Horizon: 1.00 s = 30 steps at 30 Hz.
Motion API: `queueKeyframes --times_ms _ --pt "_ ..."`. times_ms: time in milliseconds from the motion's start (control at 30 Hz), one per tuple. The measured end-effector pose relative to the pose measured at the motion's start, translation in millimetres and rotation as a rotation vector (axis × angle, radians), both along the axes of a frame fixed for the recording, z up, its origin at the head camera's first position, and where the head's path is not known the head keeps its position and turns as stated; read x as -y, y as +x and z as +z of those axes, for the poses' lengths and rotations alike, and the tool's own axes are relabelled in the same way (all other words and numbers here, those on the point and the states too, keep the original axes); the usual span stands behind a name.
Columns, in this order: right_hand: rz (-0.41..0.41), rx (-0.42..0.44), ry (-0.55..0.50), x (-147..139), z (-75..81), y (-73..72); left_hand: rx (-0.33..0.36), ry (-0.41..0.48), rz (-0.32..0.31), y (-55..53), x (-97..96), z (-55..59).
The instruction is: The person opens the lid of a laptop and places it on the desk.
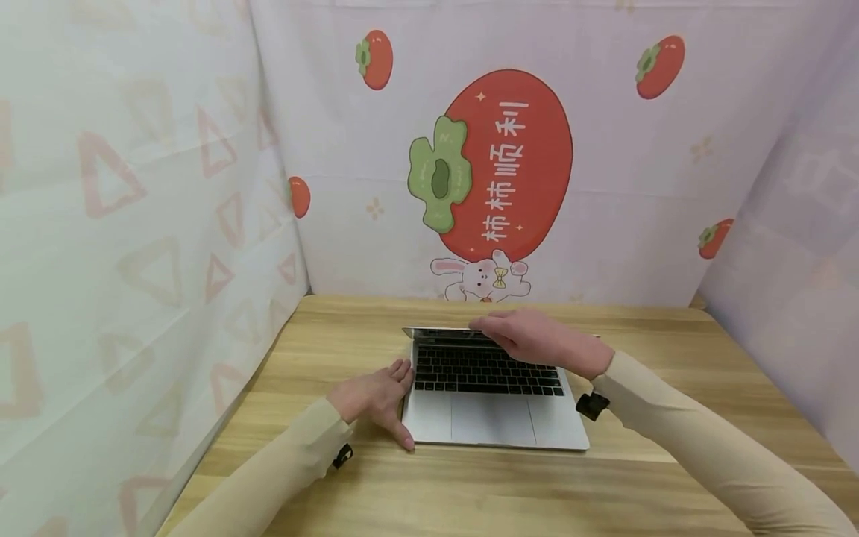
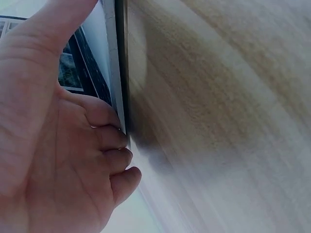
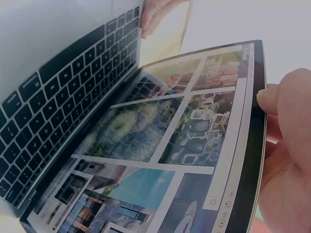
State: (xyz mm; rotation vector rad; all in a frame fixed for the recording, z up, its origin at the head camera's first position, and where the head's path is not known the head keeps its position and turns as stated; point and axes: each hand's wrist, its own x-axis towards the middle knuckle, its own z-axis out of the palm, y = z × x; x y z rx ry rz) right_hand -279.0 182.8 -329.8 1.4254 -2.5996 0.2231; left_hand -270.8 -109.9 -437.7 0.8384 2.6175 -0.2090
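Observation:
A silver laptop (image 1: pixel 429 421) with a black keyboard lies on the table, its lid (image 1: pixel 436 335) tilted low toward the keys. Photos glow on its screen (image 3: pixel 199 121) in the right wrist view. My right hand (image 1: pixel 537 339) pinches the lid's top edge, the thumb on the dark bezel and the fingers behind it. Along the base's left side rests my left hand (image 1: pixel 376 395), with the thumb by the front corner. In the left wrist view, that hand's loosely bent fingers (image 2: pixel 114 138) touch the laptop's thin edge.
The laptop stands on a wood-grain table (image 1: pixel 496 492). Behind the table hangs a white cloth (image 1: pixel 617 164) printed with red fruit and a rabbit. A patterned cloth (image 1: pixel 168 224) lines the left side, and another pale cloth (image 1: pixel 798 298) closes the right.

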Motion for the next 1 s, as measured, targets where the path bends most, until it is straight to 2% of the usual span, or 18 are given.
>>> queueKeyframes --times_ms 133,267,400,767,1000 --pt "-0.001 -0.013 -0.034 -2.8 1.3 -5.3 -0.002 0.010 -0.004 1.9 0.1 -1.0" --pt "-0.037 -0.027 -0.074 -6.9 1.4 -11.8 -0.006 0.030 0.005 1.4 0.7 -3.1" --pt "-0.070 -0.023 -0.072 -9.0 1.4 -16.3 -0.012 0.034 0.004 -1.3 1.7 -5.3" --pt "-0.055 -0.021 -0.117 -9.8 7.0 -32.1 -0.042 0.021 -0.079 -5.8 5.5 -7.6" --pt "-0.134 0.003 -0.117 -12.0 13.5 -44.3 -0.063 0.014 -0.120 -8.6 10.3 -11.5"
